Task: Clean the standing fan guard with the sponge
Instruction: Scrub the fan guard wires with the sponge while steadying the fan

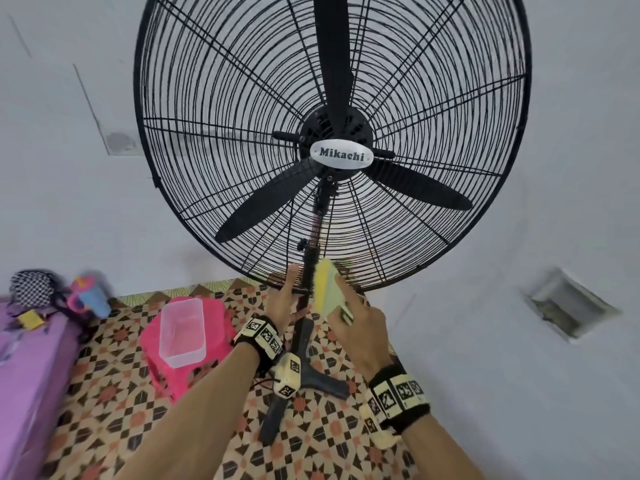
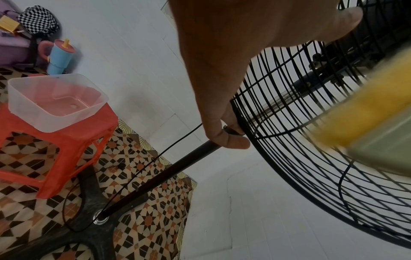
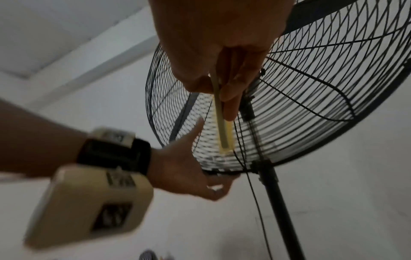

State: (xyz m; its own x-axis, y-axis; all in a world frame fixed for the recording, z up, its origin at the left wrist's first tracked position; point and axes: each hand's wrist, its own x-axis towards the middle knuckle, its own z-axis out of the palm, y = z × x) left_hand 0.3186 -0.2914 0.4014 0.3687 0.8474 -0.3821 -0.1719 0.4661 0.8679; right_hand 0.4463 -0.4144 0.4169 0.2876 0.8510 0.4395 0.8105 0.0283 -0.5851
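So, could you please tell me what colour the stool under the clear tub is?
The stool is bright pinkish-red plastic, best seen in the left wrist view.

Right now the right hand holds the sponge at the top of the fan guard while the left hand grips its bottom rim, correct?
Not quite: the head view shows the sponge in the right hand at the bottom of the fan guard, beside the left hand gripping the bottom rim.

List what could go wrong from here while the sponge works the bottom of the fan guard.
1. The left hand grips the fan guard rim, and the tall fan could rock on its base.
2. The sponge could snag in the thin wires and slip from the right hand.
3. The cord trails by the stool and could trip the person.
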